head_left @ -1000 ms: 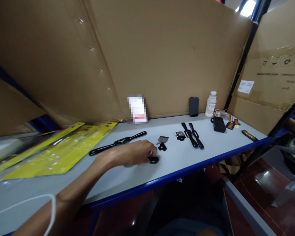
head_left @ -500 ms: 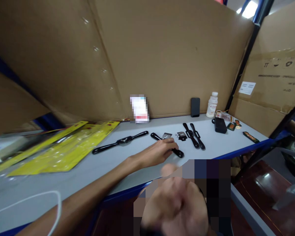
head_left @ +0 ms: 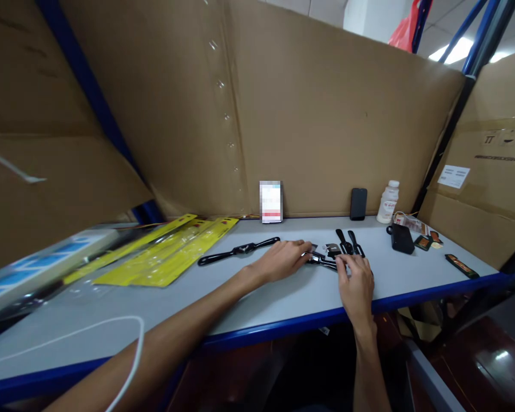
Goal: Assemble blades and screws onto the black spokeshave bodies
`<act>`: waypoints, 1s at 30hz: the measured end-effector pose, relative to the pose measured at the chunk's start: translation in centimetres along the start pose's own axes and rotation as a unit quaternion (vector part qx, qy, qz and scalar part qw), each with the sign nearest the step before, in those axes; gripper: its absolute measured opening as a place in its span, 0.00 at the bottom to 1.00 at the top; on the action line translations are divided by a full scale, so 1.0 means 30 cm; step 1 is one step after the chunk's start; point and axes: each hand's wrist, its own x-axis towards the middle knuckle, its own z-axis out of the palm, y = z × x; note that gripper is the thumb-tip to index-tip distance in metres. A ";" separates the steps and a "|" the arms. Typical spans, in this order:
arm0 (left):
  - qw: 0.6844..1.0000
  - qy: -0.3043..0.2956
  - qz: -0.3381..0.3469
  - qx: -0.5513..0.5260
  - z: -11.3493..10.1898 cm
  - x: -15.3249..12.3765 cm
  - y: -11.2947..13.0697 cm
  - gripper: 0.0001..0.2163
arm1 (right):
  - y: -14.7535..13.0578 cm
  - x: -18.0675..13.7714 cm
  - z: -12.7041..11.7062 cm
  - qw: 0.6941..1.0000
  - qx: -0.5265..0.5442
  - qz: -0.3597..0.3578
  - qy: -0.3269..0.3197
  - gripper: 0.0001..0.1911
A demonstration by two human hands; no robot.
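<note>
Between my hands lies a black spokeshave [head_left: 321, 260], low over the grey tabletop, its two ends partly hidden by fingers. My left hand [head_left: 283, 260] is closed around its left end. On the other end, the bent fingers of my right hand [head_left: 355, 280] are closed. Small metal blade pieces [head_left: 332, 249] lie just behind the tool. Two more black spokeshaves [head_left: 344, 241] rest side by side behind my right hand, their near ends covered by it. Another spokeshave [head_left: 240, 250] lies flat to the left of my left hand.
Yellow-backed clear packages [head_left: 167, 257] lie on the left, beside a long white box [head_left: 55, 257]. A lit phone [head_left: 271, 203], a dark phone [head_left: 359, 204] and a bottle [head_left: 388, 202] stand along the cardboard wall [head_left: 304, 114]. A black case [head_left: 401, 238] sits right. A white cable [head_left: 138, 343] crosses my left forearm.
My right hand has come from near the body, where it was blurred, to the spokeshave's right end. My left hand stays at the spokeshave. The camera view has shifted.
</note>
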 end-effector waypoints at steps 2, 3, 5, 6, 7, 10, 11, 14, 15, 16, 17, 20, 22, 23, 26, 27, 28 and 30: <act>0.999 -0.016 0.031 0.028 0.010 0.002 0.016 0.14 | 0.004 0.004 0.007 0.997 -0.067 -0.014 -0.046 0.17; 0.998 -0.023 0.042 0.041 0.013 0.003 0.021 0.13 | 0.003 0.003 0.009 0.993 -0.091 -0.015 -0.069 0.16; 0.996 -0.032 0.053 0.062 0.015 0.004 0.026 0.13 | -0.001 -0.003 0.007 0.987 -0.118 -0.012 -0.108 0.12; 0.996 -0.034 0.058 0.066 0.013 0.004 0.027 0.12 | -0.003 -0.006 0.005 0.985 -0.123 -0.010 -0.123 0.10; 0.995 -0.036 0.063 0.068 0.009 0.003 0.027 0.12 | -0.005 -0.009 0.002 0.983 -0.124 -0.008 -0.133 0.09; 0.995 -0.044 0.067 0.066 -0.007 -0.007 0.025 0.12 | -0.002 -0.011 -0.003 0.984 -0.117 -0.007 -0.138 0.07; 0.994 -0.051 0.065 0.066 -0.013 -0.012 0.025 0.12 | 0.002 -0.009 -0.003 0.984 -0.113 -0.008 -0.136 0.07; 0.994 -0.071 0.067 0.054 -0.033 -0.029 0.024 0.13 | 0.017 -0.002 0.000 0.986 -0.101 -0.011 -0.131 0.08; 0.994 -0.073 0.073 0.043 -0.039 -0.034 0.022 0.12 | 0.022 0.000 0.001 0.987 -0.097 -0.013 -0.130 0.08; 0.994 -0.073 0.079 0.030 -0.045 -0.038 0.019 0.12 | 0.025 0.002 0.002 0.987 -0.095 -0.014 -0.131 0.08; 0.994 -0.074 0.083 0.015 -0.051 -0.042 0.015 0.10 | 0.028 0.004 0.002 0.986 -0.094 -0.015 -0.133 0.08; 0.992 -0.091 0.081 -0.021 -0.065 -0.045 -0.003 0.08 | 0.027 0.006 -0.001 0.985 -0.094 -0.020 -0.145 0.08; 0.991 -0.108 0.073 -0.034 -0.071 -0.043 -0.011 0.09 | 0.023 0.007 -0.005 0.983 -0.101 -0.026 -0.150 0.08; 0.990 -0.115 0.069 -0.035 -0.074 -0.042 -0.012 0.10 | 0.021 0.007 -0.007 0.982 -0.107 -0.030 -0.152 0.08; 0.990 -0.126 0.060 -0.014 -0.076 -0.041 -0.006 0.12 | 0.020 0.006 -0.007 0.979 -0.126 -0.038 -0.153 0.08; 0.990 -0.128 0.058 -0.003 -0.076 -0.041 0.000 0.13 | 0.021 0.005 -0.005 0.979 -0.131 -0.040 -0.152 0.08; 0.990 -0.130 0.058 0.006 -0.076 -0.041 0.006 0.14 | 0.023 0.004 -0.003 0.978 -0.134 -0.042 -0.151 0.07; 0.989 -0.131 0.058 0.018 -0.074 -0.042 0.018 0.14 | 0.026 0.003 0.001 0.978 -0.143 -0.044 -0.148 0.07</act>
